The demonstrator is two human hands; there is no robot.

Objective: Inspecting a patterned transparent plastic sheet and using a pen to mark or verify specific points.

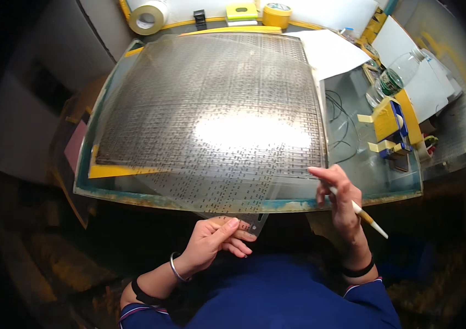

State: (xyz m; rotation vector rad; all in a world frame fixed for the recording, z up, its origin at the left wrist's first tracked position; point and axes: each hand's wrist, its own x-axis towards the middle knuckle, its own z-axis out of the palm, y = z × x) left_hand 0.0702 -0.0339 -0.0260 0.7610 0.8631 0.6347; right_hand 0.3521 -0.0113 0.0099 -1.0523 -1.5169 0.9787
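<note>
My left hand (216, 240) pinches the lower corner of a clear film (219, 189) printed with small dark marks. That film hangs over the near edge of a glass-topped table and lies across a large patterned sheet (156, 104), where a bright glare hides part of the surface. Near the sheet's lower right corner is my right hand (343, 203), its index finger stretched toward the edge. A slim white and tan pen-like tool (373, 222) rests in its curled fingers, pointing down to the right. Whether the index fingertip touches the sheet, I cannot tell.
Along the back stand a tape roll (148, 17) and a yellow tape roll (276, 15). On the right are a clear bottle (400, 77), a blue and yellow tape dispenser (389, 120), thin black cables (340, 118) and white paper (334, 52). The table's green rim (354, 202) runs close to me.
</note>
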